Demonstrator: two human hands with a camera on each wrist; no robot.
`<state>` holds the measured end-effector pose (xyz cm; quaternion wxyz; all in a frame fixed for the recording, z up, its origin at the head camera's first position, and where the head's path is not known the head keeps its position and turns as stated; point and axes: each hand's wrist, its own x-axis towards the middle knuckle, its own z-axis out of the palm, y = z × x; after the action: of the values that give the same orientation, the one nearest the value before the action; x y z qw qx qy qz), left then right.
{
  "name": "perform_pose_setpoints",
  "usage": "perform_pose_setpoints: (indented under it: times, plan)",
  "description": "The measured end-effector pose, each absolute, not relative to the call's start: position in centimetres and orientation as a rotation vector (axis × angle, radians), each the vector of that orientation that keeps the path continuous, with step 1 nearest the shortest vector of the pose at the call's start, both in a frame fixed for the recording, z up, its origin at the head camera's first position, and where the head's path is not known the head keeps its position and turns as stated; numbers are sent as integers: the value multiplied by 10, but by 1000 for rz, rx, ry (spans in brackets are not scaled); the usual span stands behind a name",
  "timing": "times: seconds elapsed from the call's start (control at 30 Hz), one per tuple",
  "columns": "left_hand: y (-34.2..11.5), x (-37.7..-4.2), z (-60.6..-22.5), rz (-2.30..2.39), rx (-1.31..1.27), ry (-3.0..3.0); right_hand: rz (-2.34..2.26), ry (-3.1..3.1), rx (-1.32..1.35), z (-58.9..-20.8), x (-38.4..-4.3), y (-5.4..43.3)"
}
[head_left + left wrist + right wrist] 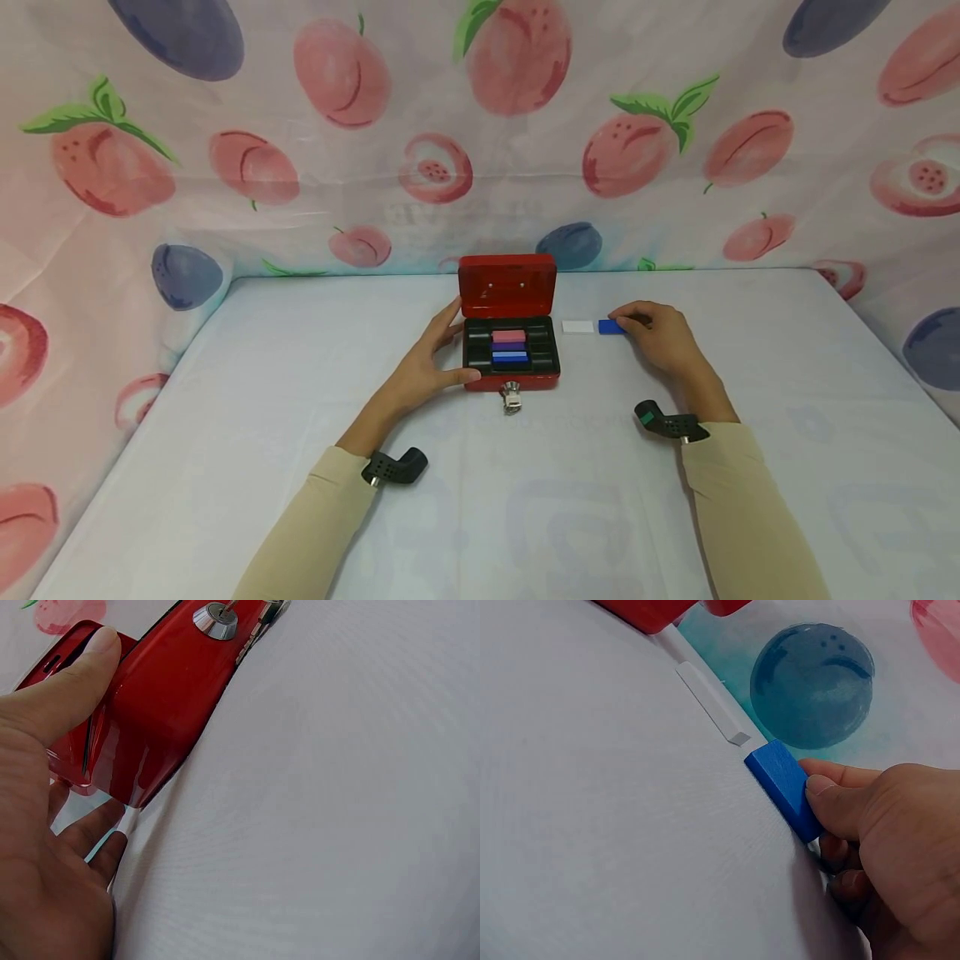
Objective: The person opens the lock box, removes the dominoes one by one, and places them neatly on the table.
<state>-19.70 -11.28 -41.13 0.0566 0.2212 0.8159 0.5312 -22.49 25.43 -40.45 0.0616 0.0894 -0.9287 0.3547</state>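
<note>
Cash box [536,382] is sitting open mid-surface [300,358], lid [507,286] swung up, so I'm getting a clear look into its black tray [544,346]. Pink block [508,336], purple block [508,347] and blue tray block [510,357] are lying inside, front to back, long sides parallel, probably to share the slot. Left hand [423,367] is spanning the box's left side, wide, thumb resting at the front corner, fingers reaching back toward the lid; I'm reading that as steadying. Right hand [663,337] is pinching the blue block [782,787] toward its outer part, leaving the end facing the white block [577,327] uncovered. Both are lining up right of the box, near but apart. I'm not telling whether the blue one is touching down. Keys [512,403] are hanging at the front lock [215,622], clear of both hands.
</note>
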Motion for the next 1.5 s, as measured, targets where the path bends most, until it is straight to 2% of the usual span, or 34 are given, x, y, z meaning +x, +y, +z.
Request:
perform_pose_setpoints:
  times: [0.43, 1.5]
  plan:
    - [-115, -198, -412, 1637, 764, 2451, 1090, -2876, 223, -402, -222, 254]
    - [-114, -197, -411, 1616, 709, 2465, 1111, -2912, 161, -408, -221, 259]
